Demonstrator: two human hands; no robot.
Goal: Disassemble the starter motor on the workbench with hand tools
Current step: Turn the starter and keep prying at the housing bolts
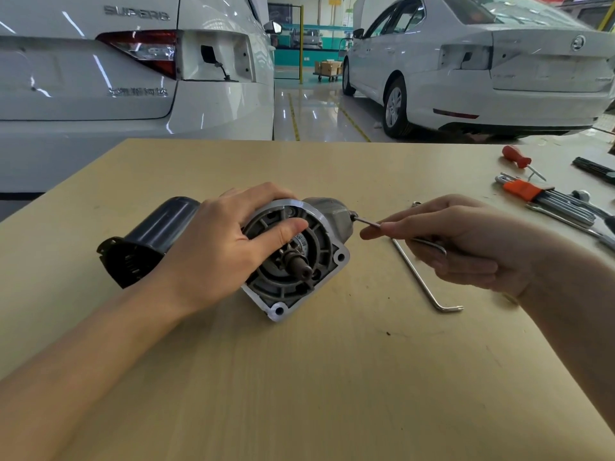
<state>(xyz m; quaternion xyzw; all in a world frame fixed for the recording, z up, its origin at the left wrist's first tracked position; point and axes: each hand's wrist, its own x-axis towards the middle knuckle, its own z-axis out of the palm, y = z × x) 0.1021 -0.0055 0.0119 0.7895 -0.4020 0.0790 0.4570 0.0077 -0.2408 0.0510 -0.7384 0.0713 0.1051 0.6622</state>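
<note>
- The motor lies on its side on the bench, near the middle, with its silver nose end turned toward the person.
- The left hand grips the motor from above; the fingers curl over the housing and the thumb presses on the front face.
- The right hand pinches a bent key, and its tip sits at a screw on the right side of the housing.
- If the tip is not fully seated, I think it can slip out and round the screw head.
- If the left hand loosens, the round motor may roll and the key may jump off.
- A second key lies just beside the right hand; the wrist could knock it.
</note>
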